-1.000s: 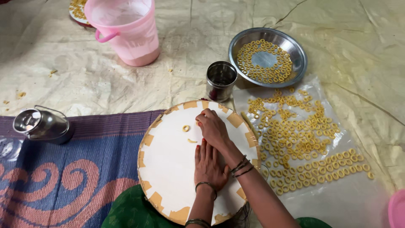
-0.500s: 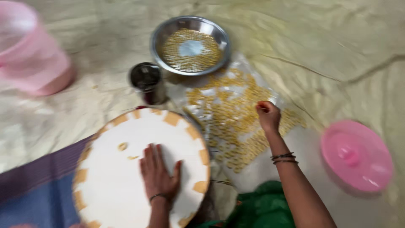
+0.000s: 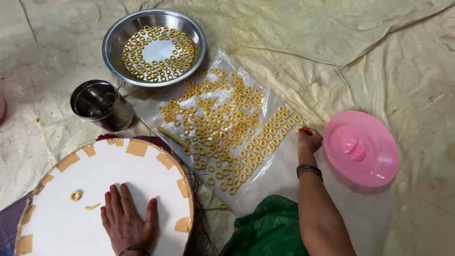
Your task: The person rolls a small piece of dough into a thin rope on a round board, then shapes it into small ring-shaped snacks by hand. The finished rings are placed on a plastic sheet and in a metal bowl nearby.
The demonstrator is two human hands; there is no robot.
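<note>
Reaching farther out than before, the right hand [image 3: 309, 139] pinches a dough ring [image 3: 299, 128] at the clear plastic sheet's [image 3: 284, 173] edge, beside a pink lid [image 3: 361, 148]. Left hand [image 3: 125, 219] lies flat, open, on the round white board [image 3: 61, 223]; a steel bowl [image 3: 154, 47] and cup [image 3: 101, 104] stand beyond.

A steel bowl [image 3: 113, 52] of rings sits above a steel cup [image 3: 102, 104], a pink lid [image 3: 362, 149] far right.

Left hand [image 3: 125, 218] lies flat, palm down, fingers spread and pointing away from the body, a bangle at the wrist. Right arm reaches out straight, forearm extended, right hand [image 3: 309, 140] curled with fingertips pinched together, bangles around the wrist.
</note>
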